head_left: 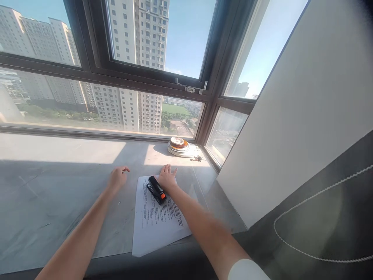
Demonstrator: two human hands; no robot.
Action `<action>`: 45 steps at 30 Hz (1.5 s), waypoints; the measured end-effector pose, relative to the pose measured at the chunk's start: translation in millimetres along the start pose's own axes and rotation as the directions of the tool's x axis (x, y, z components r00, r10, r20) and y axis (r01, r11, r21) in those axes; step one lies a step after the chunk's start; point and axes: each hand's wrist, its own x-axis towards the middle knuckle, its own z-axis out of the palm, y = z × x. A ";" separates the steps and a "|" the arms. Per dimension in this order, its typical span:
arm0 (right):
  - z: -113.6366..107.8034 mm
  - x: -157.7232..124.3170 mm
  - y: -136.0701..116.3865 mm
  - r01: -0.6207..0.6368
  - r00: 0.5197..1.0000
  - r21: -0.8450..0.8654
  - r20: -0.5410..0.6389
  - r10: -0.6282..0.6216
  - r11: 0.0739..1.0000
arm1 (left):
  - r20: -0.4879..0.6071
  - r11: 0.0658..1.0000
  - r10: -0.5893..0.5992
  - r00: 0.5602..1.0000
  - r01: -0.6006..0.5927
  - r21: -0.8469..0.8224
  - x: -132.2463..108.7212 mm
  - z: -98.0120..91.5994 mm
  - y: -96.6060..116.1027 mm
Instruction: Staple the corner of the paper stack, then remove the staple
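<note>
A black stapler (156,190) with an orange patch near its end lies slanted on the printed sheets of paper (154,233). My right hand (167,178) rests flat at the top edge of the paper, fingers spread, just beside the stapler. It grips nothing that I can see. To the left of the paper, my left hand (117,179) is over the grey sill, apart from the sheets. Its fingers are loosely curled with a gap between them, and nothing shows in them. The near edge of the paper reaches the sill's front edge.
A stack of plates and small dishes (178,147) stands in the far corner by the window, with a small dark tangled item (197,158) beside it. A white wall (279,116) closes the right side. A beaded cord (279,233) hangs at the lower right.
</note>
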 end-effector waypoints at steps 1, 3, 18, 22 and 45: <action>4.7 3.2 -17.1 0.014 1.000 0.016 -0.011 -0.013 1.000 | -0.012 0.999 -0.016 1.000 0.016 0.039 -5.0 -10.8 -12.5; 14.2 9.3 -51.7 0.053 0.998 0.045 -0.021 -0.052 0.998 | -0.044 0.989 -0.053 0.998 0.059 0.135 -20.4 -32.1 -37.3; 16.7 -6.8 -93.5 0.182 0.977 0.095 -0.127 -0.170 0.979 | -0.103 0.894 -0.124 0.987 0.156 0.420 -68.8 -65.0 -61.1; 11.4 -16.7 -57.2 0.133 0.980 0.048 -0.156 -0.124 0.990 | -0.101 0.894 -0.112 0.989 0.145 0.425 -68.0 -65.1 -64.0; -42.1 -62.1 25.1 0.004 0.980 0.300 -0.192 0.057 0.954 | -0.144 0.890 -0.012 0.990 0.076 0.449 -61.3 -58.3 -60.1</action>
